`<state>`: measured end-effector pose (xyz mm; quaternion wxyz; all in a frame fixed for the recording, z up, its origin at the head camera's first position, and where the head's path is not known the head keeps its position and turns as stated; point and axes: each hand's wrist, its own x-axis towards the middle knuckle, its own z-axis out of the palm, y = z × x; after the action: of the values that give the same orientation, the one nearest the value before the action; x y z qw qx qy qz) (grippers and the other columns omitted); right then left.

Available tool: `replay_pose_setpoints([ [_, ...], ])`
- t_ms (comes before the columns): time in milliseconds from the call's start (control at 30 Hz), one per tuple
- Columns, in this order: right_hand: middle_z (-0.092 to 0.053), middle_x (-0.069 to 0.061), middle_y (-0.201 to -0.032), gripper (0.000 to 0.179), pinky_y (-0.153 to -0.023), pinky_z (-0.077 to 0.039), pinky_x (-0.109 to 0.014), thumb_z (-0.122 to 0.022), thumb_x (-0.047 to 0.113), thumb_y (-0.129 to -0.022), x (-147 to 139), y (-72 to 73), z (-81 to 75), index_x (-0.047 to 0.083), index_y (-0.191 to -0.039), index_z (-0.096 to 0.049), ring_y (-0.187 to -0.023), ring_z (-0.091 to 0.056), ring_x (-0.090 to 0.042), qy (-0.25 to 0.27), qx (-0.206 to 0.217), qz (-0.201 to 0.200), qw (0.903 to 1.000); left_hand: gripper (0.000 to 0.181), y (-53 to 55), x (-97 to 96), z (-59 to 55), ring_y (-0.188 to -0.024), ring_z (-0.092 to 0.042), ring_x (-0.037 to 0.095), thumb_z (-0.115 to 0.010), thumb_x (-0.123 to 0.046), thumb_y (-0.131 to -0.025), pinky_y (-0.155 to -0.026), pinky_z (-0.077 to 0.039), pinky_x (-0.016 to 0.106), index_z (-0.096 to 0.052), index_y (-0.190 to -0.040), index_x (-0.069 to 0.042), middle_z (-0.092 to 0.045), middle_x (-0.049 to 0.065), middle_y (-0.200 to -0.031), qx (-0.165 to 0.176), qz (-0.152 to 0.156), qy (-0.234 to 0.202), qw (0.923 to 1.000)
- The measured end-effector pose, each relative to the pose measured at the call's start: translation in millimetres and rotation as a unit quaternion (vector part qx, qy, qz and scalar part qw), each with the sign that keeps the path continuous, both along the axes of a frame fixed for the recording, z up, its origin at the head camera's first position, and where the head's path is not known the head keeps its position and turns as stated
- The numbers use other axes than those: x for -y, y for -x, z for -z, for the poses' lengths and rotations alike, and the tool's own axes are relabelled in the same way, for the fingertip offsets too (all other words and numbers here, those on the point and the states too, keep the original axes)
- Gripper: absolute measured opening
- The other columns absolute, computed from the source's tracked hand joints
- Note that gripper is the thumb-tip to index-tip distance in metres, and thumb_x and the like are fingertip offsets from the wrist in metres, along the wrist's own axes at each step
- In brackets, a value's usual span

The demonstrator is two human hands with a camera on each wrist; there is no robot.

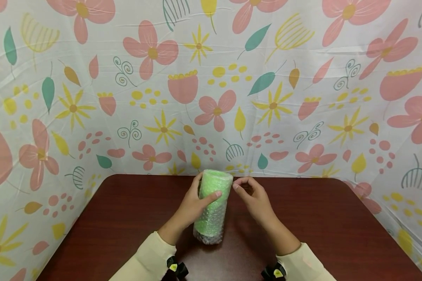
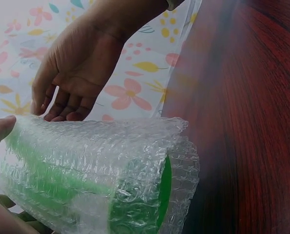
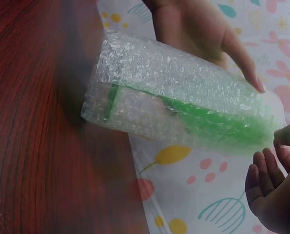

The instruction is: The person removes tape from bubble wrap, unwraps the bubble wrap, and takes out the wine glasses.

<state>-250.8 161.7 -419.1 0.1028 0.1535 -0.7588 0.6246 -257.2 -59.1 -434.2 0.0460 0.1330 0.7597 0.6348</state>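
A cylinder with green and pale areas, wrapped in clear bubble wrap (image 1: pixel 213 210), leans slightly between the two hands over the table. The left hand (image 1: pixel 193 201) grips its upper left side, thumb across the front and fingers behind. In the left wrist view, the loose wrap extends past a green rim (image 2: pixel 165 192) at the lower end. At the upper right edge is the right hand (image 1: pixel 254 199), its thumb and index fingertips close together right at the wrap (image 3: pixel 183 107). I cannot tell whether they pinch its edge. The other right fingers are curled.
A dark reddish-brown wooden table (image 1: pixel 313 226) lies under the hands. Behind it and at both sides hangs a white cloth (image 1: pixel 253 113) printed with flowers and leaves. Cream sleeves (image 1: pixel 145 257) cover the forearms, with black straps near the wrists.
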Motion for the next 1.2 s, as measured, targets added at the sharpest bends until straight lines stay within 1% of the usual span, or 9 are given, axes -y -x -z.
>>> replay_pose_setpoints([
  [200, -0.066, -0.019, -0.117, 0.021, -0.09, -0.052, -0.021, -0.066, 0.018, -0.099, 1.8, -1.2, -0.1, -0.002, -0.106, -0.062, -0.107, -0.065, -0.022, 0.027, -0.009, -0.004, 0.9996, 0.094, -0.7, -0.6, -0.5, -0.118, -0.058, 0.029, -0.074, -0.054, -0.088, -0.09, -0.053, 0.045, -0.015, -0.159, -0.038, -0.039, 0.005, -0.156, -0.01, -0.013, 0.007, 0.9998],
  [367, -0.065, -0.019, -0.115, 0.02, -0.091, -0.053, -0.021, -0.066, 0.013, -0.099, 3.2, -1.9, 0.2, -0.005, -0.104, -0.06, -0.109, -0.065, -0.026, 0.042, -0.02, -0.006, 0.9989, 0.093, 0.5, -1.0, 1.4, -0.119, -0.058, 0.029, -0.074, -0.054, -0.088, -0.09, -0.053, 0.046, -0.016, -0.159, -0.039, -0.04, 0.004, -0.156, -0.015, -0.019, 0.011, 0.9997],
  [533, -0.064, -0.02, -0.114, 0.019, -0.09, -0.053, -0.02, -0.065, 0.01, -0.099, 4.3, -1.9, 0.9, -0.008, -0.1, -0.058, -0.109, -0.065, -0.026, 0.044, -0.033, -0.009, 0.9985, 0.092, 0.7, -1.0, 2.4, -0.119, -0.058, 0.029, -0.074, -0.055, -0.087, -0.09, -0.053, 0.046, -0.017, -0.158, -0.041, -0.039, 0.004, -0.156, -0.015, -0.024, 0.017, 0.9994],
  [667, -0.062, -0.024, -0.114, 0.018, -0.09, -0.053, -0.02, -0.063, 0.008, -0.1, 4.6, -2.2, 0.7, -0.009, -0.099, -0.057, -0.109, -0.065, -0.026, 0.045, -0.044, -0.021, 0.9978, 0.094, 1.4, -0.1, 1.6, -0.117, -0.059, 0.028, -0.074, -0.056, -0.087, -0.09, -0.053, 0.045, -0.017, -0.159, -0.038, -0.04, 0.004, -0.155, -0.013, -0.032, 0.019, 0.9992],
  [767, -0.062, -0.028, -0.114, 0.017, -0.09, -0.054, -0.021, -0.062, 0.007, -0.1, 4.5, -2.6, -0.2, -0.009, -0.1, -0.057, -0.108, -0.066, -0.025, 0.054, -0.051, -0.034, 0.9966, 0.094, 2.7, 0.9, 1.6, -0.114, -0.06, 0.028, -0.073, -0.056, -0.087, -0.088, -0.053, 0.044, -0.017, -0.16, -0.037, -0.042, 0.005, -0.154, -0.013, -0.038, 0.016, 0.9991],
  [933, -0.061, -0.031, -0.114, 0.017, -0.089, -0.054, -0.021, -0.062, 0.007, -0.1, 4.1, -3.6, -1.2, -0.009, -0.1, -0.057, -0.105, -0.067, -0.014, 0.056, -0.054, -0.047, 0.9958, 0.093, 3.7, 1.1, 2.6, -0.112, -0.061, 0.027, -0.073, -0.056, -0.087, -0.086, -0.054, 0.042, -0.017, -0.159, -0.037, -0.044, 0.005, -0.152, -0.015, -0.039, 0.013, 0.999],
  [1033, -0.061, -0.031, -0.114, 0.017, -0.089, -0.054, -0.021, -0.062, 0.006, -0.1, 4.5, -5.2, -2.1, -0.01, -0.099, -0.057, -0.103, -0.067, -0.009, 0.054, -0.057, -0.048, 0.9958, 0.094, 3.8, 0.7, 3.5, -0.113, -0.06, 0.027, -0.073, -0.056, -0.087, -0.087, -0.054, 0.043, -0.018, -0.16, -0.036, -0.044, 0.005, -0.152, -0.018, -0.042, 0.016, 0.9989],
  [1133, -0.061, -0.027, -0.112, 0.017, -0.089, -0.054, -0.021, -0.062, 0.004, -0.099, 5.0, -6.2, -2.6, -0.012, -0.097, -0.056, -0.104, -0.066, -0.012, 0.061, -0.064, -0.052, 0.9947, 0.096, 4.4, 0.5, 4.5, -0.114, -0.06, 0.027, -0.073, -0.056, -0.087, -0.087, -0.053, 0.044, -0.018, -0.161, -0.031, -0.043, 0.006, -0.153, -0.021, -0.044, 0.019, 0.9986],
  [1200, -0.062, -0.025, -0.111, 0.016, -0.089, -0.054, -0.021, -0.062, 0.003, -0.099, 5.2, -6.1, -2.7, -0.012, -0.096, -0.056, -0.104, -0.066, -0.016, 0.067, -0.072, -0.057, 0.9935, 0.095, 4.3, 0.4, 4.3, -0.115, -0.059, 0.027, -0.073, -0.056, -0.087, -0.088, -0.053, 0.044, -0.019, -0.161, -0.031, -0.043, 0.005, -0.153, -0.022, -0.045, 0.021, 0.9985],
])
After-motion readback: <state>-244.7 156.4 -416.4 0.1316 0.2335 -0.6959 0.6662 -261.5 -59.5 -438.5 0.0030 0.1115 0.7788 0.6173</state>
